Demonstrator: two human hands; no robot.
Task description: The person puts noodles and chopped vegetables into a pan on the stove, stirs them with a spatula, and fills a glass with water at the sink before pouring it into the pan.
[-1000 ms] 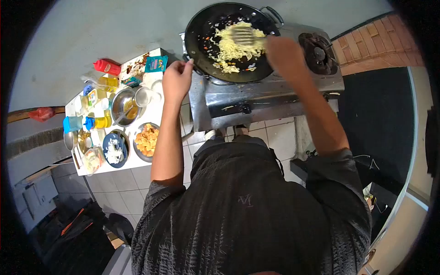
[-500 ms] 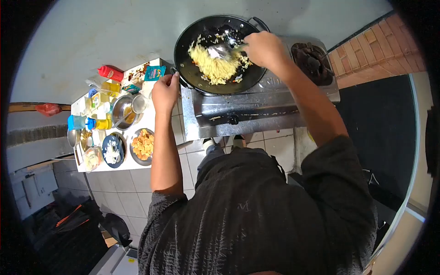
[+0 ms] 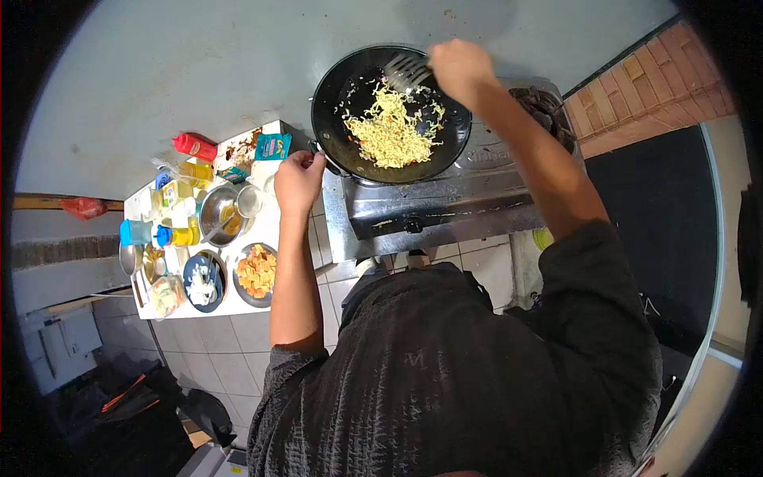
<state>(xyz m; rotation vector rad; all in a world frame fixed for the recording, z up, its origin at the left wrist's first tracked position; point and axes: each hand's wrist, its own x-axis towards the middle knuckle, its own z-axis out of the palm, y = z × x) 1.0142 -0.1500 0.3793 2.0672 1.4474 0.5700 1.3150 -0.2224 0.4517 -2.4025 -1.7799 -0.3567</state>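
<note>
A black wok [image 3: 335,141] sits on the stove, with yellow noodles [image 3: 391,133] heaped in its middle and small orange and white bits among them. My right hand [image 3: 463,73] is closed around a slotted spatula [image 3: 407,71], its metal head tilted inside the far side of the wok, above the noodles. The spatula's handle is mostly hidden by that hand. At the wok's near left rim, my left hand [image 3: 300,181] pinches the side handle [image 3: 318,151], and its fingers partly cover the grip.
The metal stove [image 3: 445,207] has a second burner [image 3: 544,115] at right. On the white table at left are a metal bowl [image 3: 221,215], a plate of orange-brown pieces [image 3: 257,271], a dark plate of white pieces [image 3: 203,282], a red bottle [image 3: 195,146] and a green packet [image 3: 273,147].
The spatula has moved from within the noodles to the wok's far side, its slots now visible. The noodles lie more spread out. My left hand stays at the handle; the view has shifted slightly.
</note>
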